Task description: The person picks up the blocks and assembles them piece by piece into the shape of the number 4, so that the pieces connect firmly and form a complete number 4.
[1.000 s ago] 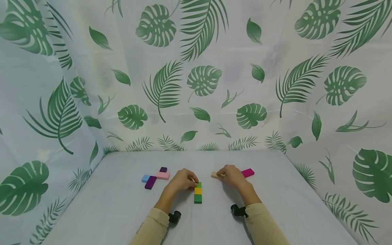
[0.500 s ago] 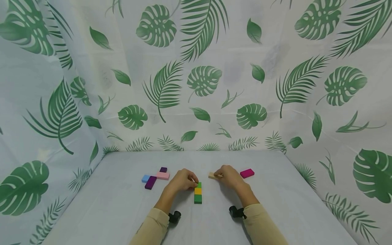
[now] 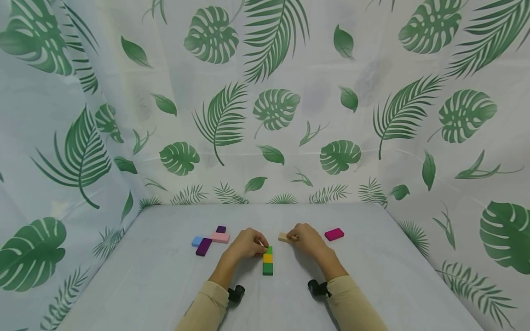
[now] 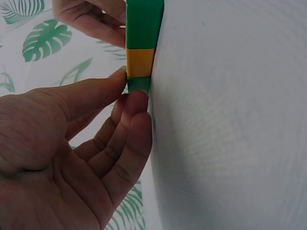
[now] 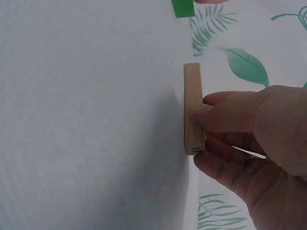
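Note:
My left hand (image 3: 248, 242) pinches the light green block (image 3: 269, 250) at the far end of a short row lying on the table. A yellow block (image 3: 267, 258) and a dark green block (image 3: 267, 269) continue that row toward me, end to end. In the left wrist view, thumb and fingertips sit around the light green block (image 4: 138, 84) and partly cover it. To the right of the row, my right hand (image 3: 308, 240) holds a plain wooden block (image 5: 194, 108) flat near the tabletop, thumb on its side and fingertips at its marked end.
A magenta block (image 3: 334, 234) lies right of my right hand. At left are a pink block (image 3: 220, 237), a light blue block (image 3: 197, 241), a purple block (image 3: 204, 247) and a small dark purple block (image 3: 221, 229). Leaf-patterned cloth (image 3: 273, 151) walls the table's back and sides.
My right hand has slid the wooden block leftward, toward the coloured row and away from the magenta block. My left hand has stayed at the light green block.

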{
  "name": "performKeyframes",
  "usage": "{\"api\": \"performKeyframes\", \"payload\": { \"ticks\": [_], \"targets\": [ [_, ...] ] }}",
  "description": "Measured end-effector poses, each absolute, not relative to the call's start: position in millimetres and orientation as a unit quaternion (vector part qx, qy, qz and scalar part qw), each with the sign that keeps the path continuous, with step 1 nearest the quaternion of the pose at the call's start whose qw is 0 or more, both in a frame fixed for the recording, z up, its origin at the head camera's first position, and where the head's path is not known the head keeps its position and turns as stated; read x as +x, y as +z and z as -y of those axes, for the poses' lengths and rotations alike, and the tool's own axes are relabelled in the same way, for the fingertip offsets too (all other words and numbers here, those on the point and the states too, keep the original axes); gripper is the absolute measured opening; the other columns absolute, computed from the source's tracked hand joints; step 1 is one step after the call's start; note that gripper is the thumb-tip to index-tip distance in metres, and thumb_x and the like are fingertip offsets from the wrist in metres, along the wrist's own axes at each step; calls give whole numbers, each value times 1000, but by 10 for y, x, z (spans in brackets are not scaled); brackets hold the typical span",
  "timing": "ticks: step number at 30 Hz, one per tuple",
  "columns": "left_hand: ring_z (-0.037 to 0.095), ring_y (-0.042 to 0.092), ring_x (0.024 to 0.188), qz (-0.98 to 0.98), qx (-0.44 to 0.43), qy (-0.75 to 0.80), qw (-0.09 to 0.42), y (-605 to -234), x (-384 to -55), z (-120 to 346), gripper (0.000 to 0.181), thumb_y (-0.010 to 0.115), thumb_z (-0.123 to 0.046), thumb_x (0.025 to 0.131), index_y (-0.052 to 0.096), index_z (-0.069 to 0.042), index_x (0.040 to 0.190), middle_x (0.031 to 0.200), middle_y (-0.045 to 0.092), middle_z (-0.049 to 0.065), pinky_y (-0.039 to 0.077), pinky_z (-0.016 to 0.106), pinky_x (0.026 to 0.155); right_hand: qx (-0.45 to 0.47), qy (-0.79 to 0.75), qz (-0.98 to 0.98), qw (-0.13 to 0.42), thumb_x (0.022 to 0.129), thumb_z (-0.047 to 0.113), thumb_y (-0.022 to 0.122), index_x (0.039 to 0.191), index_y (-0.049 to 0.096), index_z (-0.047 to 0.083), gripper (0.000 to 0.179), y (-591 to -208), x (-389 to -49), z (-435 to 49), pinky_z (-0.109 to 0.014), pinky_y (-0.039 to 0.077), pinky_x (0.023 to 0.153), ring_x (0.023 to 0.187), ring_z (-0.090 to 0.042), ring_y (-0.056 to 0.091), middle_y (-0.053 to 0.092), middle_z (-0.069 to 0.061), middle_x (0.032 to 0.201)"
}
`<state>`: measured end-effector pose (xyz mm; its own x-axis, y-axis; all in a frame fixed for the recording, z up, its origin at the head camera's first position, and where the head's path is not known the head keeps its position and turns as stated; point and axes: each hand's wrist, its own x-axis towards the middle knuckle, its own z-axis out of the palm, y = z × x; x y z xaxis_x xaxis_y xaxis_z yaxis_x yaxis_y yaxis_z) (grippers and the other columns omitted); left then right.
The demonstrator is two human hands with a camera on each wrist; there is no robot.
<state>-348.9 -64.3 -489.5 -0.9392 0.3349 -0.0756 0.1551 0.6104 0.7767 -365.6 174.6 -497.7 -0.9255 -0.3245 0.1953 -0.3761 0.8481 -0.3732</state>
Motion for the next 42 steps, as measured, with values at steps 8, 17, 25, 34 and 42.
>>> {"api": "performKeyframes", "payload": {
  "ticks": [8, 17, 25, 34, 42],
  "targets": [
    [17, 61, 71, -890, 135, 420, 112, -4890, -3487, 648, 4, 80, -12, 91, 79, -10, 95, 82, 69, 3, 55, 28, 65, 186, 214, 957, 65, 91, 3, 77, 103, 83, 7, 14, -4970, -3640, -1715, -43, 58, 88, 87, -19, 65, 76, -6, 96],
    [17, 61, 71, -891, 135, 420, 112, -4902, -3492, 648, 4, 80, -12, 91, 80, -10, 95, 82, 69, 3, 54, 28, 64, 199, 219, 954, 56, 93, 2, 75, 104, 83, 8, 15, -4961, -3627, -1683, -45, 58, 94, 95, -22, 69, 78, -6, 101],
    [16, 61, 69, -895, 136, 411, 106, -4896, -3487, 640, 7, 80, -13, 92, 79, -8, 95, 80, 69, 2, 53, 28, 63, 205, 213, 954, 58, 92, 2, 75, 102, 84, 8, 14, -4957, -3633, -1637, -45, 57, 94, 94, -22, 69, 78, -6, 100],
    [14, 60, 67, -895, 141, 410, 105, -4891, -3485, 646, 5, 79, -13, 92, 79, -8, 96, 79, 69, 1, 51, 28, 62, 225, 230, 944, 65, 91, 0, 75, 102, 83, 6, 15, -4972, -3617, -1585, -46, 56, 91, 94, -24, 68, 78, -8, 100],
    [13, 60, 66, -895, 150, 408, 100, -4897, -3483, 653, 5, 80, -13, 92, 80, -9, 95, 77, 68, 0, 51, 27, 61, 240, 238, 939, 67, 90, -2, 75, 101, 83, 4, 15, -4958, -3580, -1541, -48, 56, 90, 95, -26, 69, 78, -9, 100]
  ]
}}
